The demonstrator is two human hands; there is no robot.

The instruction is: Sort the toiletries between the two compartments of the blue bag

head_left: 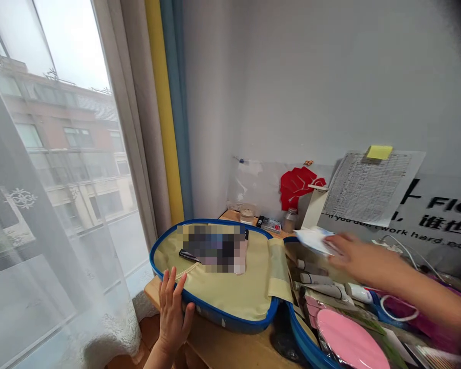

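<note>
An open case with a blue rim and pale yellow lining point(223, 302) lies on the wooden table. My left hand point(174, 307) rests against the near left rim of its lid half, fingers apart and holding nothing. My right hand point(348, 251) is closed on a thin white and light-blue packet point(315, 240), blurred by motion, above the far part of the other half. Below it are several white tubes point(320, 289) and a pink oval object point(351, 338) in clear wrapping. A flat dark and pinkish item point(241, 253), partly pixelated, lies on the lid lining.
Behind the case stand a glass jar point(290, 220), a small clear container point(247, 215) and a small black item point(267, 224). A printed sheet point(372, 189) leans at the wall. Sheer curtains point(61, 230) hang at the left. Purple material point(426, 318) lies at the right.
</note>
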